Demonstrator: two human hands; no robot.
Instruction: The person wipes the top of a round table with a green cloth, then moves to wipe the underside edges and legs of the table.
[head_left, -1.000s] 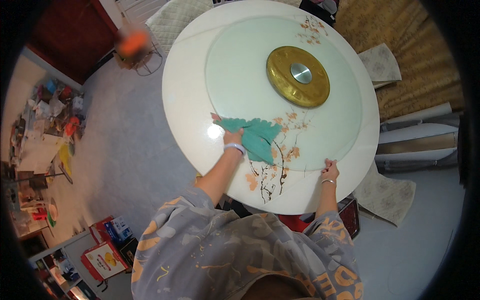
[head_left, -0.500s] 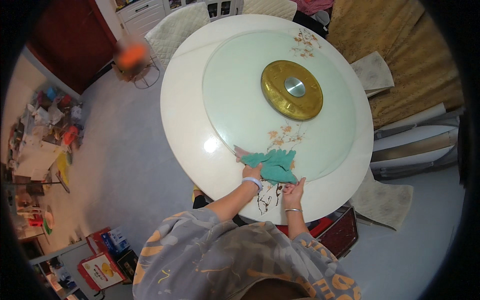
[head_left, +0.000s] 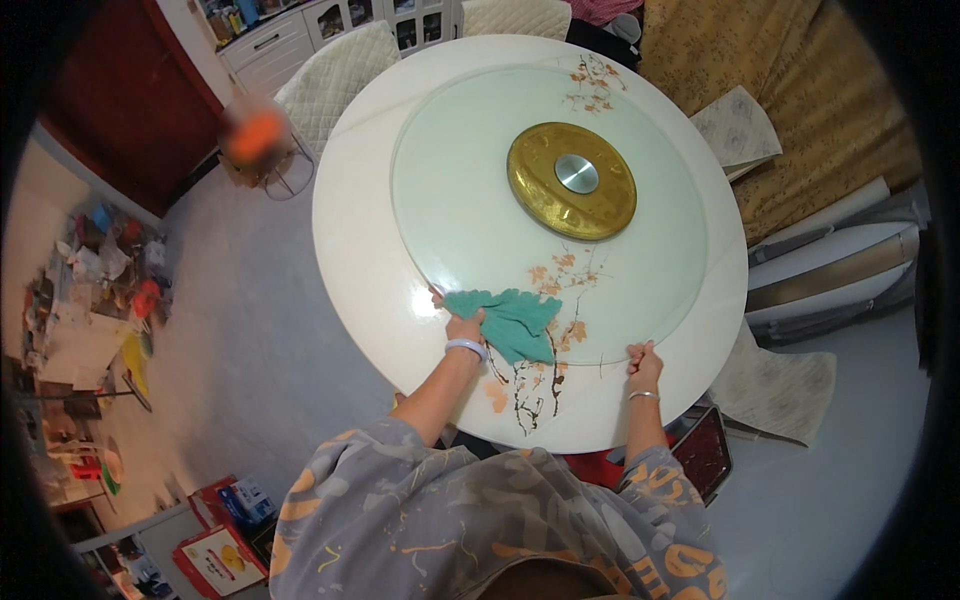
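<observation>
A crumpled green cloth is bunched in my left hand, which is closed on it. The cloth lies over the near left rim of a round glass turntable, draping partly onto the white table. A small pinkish bit shows at the cloth's left corner; I cannot tell what it is. To the right, my right hand has its fingers curled at the turntable's near right rim. In the middle of the glass sits a gold disc with a silver centre.
Pale chairs stand at the far side, and another chair is at the right. A patterned gold curtain hangs at the far right. Cluttered goods fill the left side. Boxes stand at the lower left. A stool is near the door.
My left hand has moved left with the green cloth. My right hand has shifted right along the turntable's rim, away from the cloth, and its fingers are now curled.
</observation>
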